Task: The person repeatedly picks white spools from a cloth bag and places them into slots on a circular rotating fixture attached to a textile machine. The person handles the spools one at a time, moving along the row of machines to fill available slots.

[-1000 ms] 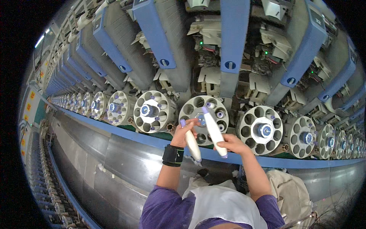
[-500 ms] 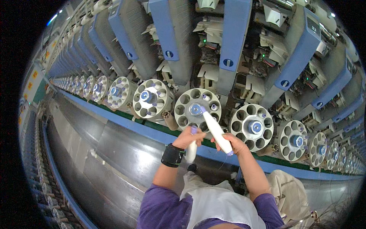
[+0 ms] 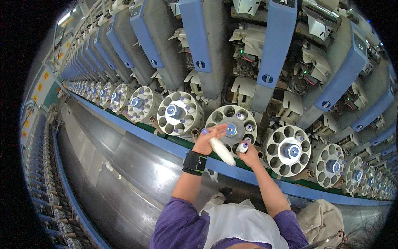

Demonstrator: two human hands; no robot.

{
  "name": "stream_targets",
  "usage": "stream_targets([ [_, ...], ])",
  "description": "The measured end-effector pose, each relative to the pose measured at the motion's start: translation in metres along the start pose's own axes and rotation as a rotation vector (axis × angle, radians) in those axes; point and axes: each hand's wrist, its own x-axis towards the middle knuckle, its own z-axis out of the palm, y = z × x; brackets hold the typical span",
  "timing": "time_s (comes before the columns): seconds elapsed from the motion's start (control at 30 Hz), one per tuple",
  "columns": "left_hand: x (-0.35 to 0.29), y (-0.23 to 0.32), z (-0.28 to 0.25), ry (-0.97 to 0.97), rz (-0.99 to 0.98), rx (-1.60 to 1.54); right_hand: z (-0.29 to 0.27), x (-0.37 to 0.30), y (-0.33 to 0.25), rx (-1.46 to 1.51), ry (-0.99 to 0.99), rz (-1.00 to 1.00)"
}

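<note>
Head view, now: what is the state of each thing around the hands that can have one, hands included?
Left hand: holding left bobbin
Left bobbin: wound white, slanted
Right hand: holding right bobbin
Right bobbin: purple-tipped end toward the camera
Round holder: partly filled
Black wristband: worn
Green light: lit

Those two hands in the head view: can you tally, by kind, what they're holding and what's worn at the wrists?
White-and-purple bobbins: 2, one in the left hand, one in the right hand
Black wristband: 1
Total: 3
</note>
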Motion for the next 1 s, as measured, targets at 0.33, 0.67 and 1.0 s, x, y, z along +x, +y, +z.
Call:
stream_targets([
  [0.33, 0.031, -0.017, -0.045, 0.413, -0.077, -0.120, -0.005, -0.003, -0.074, -0.140, -0.078, -0.178],
  [0.67, 0.021, -0.020, -0.066, 0.799, -0.034, -0.273, 0.036, 0.024, -0.052, -0.318, 0.338, -0.552],
  [1.0, 0.036, -0.052, 0.021, 0.571, 0.076, 0.158, 0.001, 0.037, -0.100, 1.132, -0.265, 0.194],
])
